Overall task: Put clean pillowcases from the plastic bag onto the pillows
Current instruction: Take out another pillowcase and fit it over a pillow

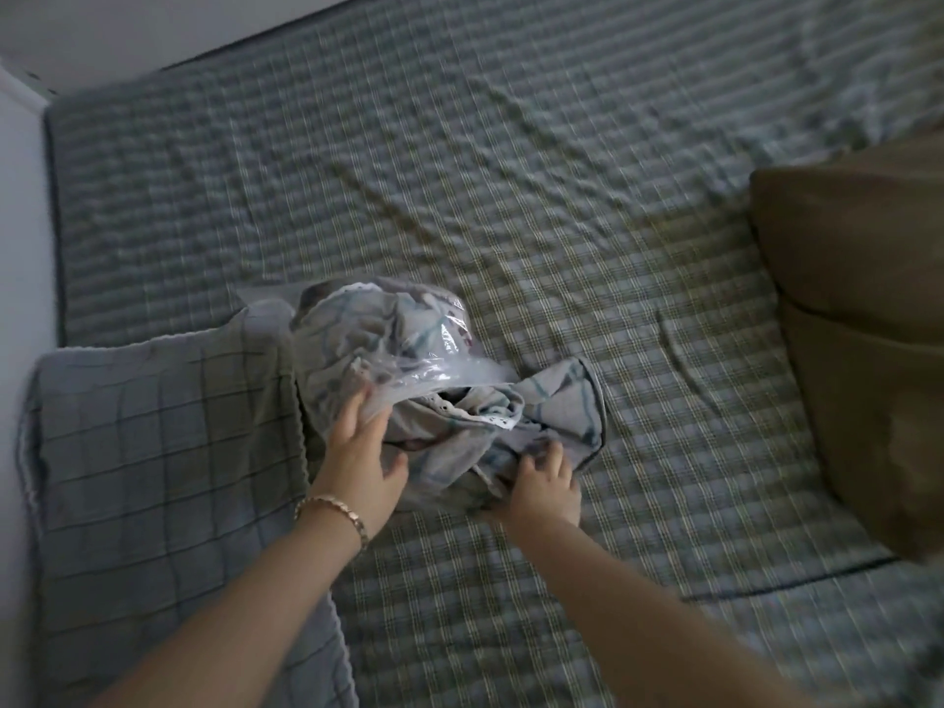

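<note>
A clear plastic bag (388, 329) stuffed with pale checked pillowcases lies on the bed, its mouth toward me. A grey-blue pillowcase (541, 416) with white lace trim spills out of the mouth onto the sheet. My left hand (360, 452), with a bracelet on the wrist, holds the bag's near edge, fingers against the plastic. My right hand (544, 482) grips the spilled pillowcase's lower edge, fingers curled into the cloth. One pillow (168, 482) in a grey checked cover lies left of the bag. Two bare brown pillows (858, 319) are stacked at the right.
The bed (511, 186) is covered by a wrinkled green-grey plaid sheet and spreads wide behind the bag. A white wall (20, 212) borders the bed on the left and at the back. The picture is blurred by motion.
</note>
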Available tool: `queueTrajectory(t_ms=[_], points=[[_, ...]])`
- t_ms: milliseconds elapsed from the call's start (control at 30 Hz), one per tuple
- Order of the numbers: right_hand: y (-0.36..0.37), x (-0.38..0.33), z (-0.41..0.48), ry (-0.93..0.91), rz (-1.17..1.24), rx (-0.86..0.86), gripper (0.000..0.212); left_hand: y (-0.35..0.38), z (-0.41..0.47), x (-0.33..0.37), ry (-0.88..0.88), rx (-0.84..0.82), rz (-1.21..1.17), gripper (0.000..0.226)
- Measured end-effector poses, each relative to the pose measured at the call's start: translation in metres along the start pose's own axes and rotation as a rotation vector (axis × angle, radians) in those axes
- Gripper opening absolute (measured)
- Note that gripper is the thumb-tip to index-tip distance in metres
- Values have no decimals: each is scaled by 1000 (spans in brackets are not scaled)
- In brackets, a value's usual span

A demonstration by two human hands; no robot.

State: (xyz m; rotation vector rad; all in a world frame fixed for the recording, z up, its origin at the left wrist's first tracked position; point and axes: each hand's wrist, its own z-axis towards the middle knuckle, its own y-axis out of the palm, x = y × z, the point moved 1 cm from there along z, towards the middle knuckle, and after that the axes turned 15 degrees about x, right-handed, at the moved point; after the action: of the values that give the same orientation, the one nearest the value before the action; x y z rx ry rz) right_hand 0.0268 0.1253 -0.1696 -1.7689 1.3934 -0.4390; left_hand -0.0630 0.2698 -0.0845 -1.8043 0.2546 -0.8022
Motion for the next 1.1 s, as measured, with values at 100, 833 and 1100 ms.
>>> queueTrajectory(t_ms=[100,833,1100], points=[[-6,2,0,-44,256,155,44,-7,8,-1,238,6,73,60],[-137,73,-105,285,688,201,58,0,8,49,375,-494,640,56],[-105,84,-100,-57,-262,-86,32,8,-36,70,472,-537,616,87]])
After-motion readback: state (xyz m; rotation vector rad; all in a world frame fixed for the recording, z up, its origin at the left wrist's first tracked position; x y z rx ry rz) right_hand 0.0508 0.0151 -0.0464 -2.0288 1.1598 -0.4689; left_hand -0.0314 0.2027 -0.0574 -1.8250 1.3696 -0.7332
